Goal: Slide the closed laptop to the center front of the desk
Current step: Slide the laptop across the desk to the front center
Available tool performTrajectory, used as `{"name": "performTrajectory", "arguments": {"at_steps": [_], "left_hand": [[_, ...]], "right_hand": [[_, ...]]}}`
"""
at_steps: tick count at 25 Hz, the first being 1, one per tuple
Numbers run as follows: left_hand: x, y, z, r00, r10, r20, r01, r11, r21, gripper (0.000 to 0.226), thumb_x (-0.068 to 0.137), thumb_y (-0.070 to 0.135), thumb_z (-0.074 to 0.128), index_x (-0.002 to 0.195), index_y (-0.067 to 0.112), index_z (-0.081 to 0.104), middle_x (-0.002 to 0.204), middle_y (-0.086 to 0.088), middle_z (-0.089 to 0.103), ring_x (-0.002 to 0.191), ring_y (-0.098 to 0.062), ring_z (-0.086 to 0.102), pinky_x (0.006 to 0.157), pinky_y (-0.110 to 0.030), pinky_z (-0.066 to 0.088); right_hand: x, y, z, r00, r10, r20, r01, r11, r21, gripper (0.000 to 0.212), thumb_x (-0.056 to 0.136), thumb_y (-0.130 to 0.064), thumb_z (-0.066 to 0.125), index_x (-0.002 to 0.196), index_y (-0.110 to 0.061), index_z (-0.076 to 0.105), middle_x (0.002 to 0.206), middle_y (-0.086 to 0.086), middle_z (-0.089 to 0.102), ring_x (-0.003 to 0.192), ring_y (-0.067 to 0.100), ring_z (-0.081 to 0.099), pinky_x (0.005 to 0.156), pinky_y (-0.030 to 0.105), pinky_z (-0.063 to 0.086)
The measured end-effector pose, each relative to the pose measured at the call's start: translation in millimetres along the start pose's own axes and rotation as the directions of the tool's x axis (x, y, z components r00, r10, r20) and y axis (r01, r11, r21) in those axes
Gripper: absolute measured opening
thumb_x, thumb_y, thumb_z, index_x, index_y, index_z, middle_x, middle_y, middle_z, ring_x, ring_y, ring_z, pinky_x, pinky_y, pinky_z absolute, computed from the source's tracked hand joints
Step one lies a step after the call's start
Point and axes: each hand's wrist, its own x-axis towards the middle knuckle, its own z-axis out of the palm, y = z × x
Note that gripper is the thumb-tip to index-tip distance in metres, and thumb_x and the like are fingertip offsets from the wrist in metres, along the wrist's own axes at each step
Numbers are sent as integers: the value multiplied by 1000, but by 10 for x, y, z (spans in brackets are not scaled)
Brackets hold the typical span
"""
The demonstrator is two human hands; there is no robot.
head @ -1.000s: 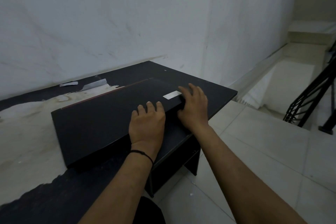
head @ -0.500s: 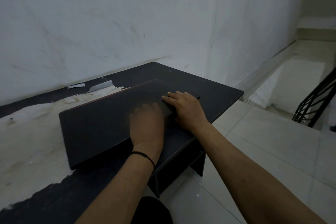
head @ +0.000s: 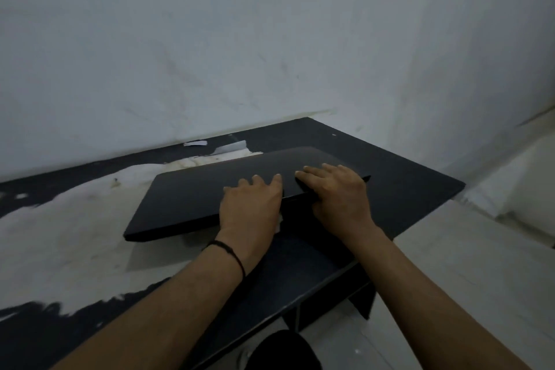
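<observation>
The closed black laptop (head: pixel 195 201) lies at an angle on the dark desk (head: pixel 405 189), right of the middle. Its near edge seems raised a little, with a shadow on the desk beneath it. My left hand (head: pixel 252 207), with a black band on the wrist, rests on the lid at the near edge, fingers spread over the top. My right hand (head: pixel 336 195) grips the laptop's near right corner, fingers on the lid and thumb around the edge. The two hands are almost touching.
A large pale worn patch (head: pixel 60 234) covers the desk's left half. Torn paper scraps (head: pixel 231 147) lie at the back by the white wall (head: pixel 270 39). The desk's right end (head: pixel 456 189) drops to a tiled floor (head: pixel 465 264). A dark rounded shape (head: pixel 279 351) sits below the front edge.
The laptop has shifted left, away from the desk's right end. My hands have drawn closer together on its near right part. The view has swung left and up.
</observation>
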Motion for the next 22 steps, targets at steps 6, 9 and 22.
{"name": "performTrajectory", "arguments": {"at_steps": [6, 9, 22], "left_hand": [[-551, -743, -132, 992, -117, 53, 113, 991, 76, 99, 81, 29, 77, 158, 22, 15, 153, -21, 40, 128, -39, 50, 101, -53, 45], [-863, -1162, -128, 976, -214, 50, 208, 973, 101, 88, 88, 20, 69, 158, 23, 15, 154, -20, 39, 131, -40, 48, 105, -54, 42], [-1350, -1761, 161, 974, -227, 9, 224, 965, 135, 75, 92, 18, 56, 156, 31, 19, 150, -11, 46, 125, -35, 53, 112, -55, 32]], "right_hand": [[183, -875, 104, 995, -55, -82, 64, 992, 108, 46, 64, 3, 80, 107, -15, 78, 107, 6, 78, 95, 36, 73, 78, 46, 58], [289, -1405, 200, 993, -99, -65, 109, 979, 172, 46, 67, 1, 80, 110, -15, 77, 110, 8, 77, 98, 38, 72, 83, 50, 57], [250, -2122, 422, 987, -161, 24, 152, 965, 215, 51, 68, -1, 83, 117, -13, 75, 115, 12, 75, 103, 40, 71, 89, 53, 55]]}}
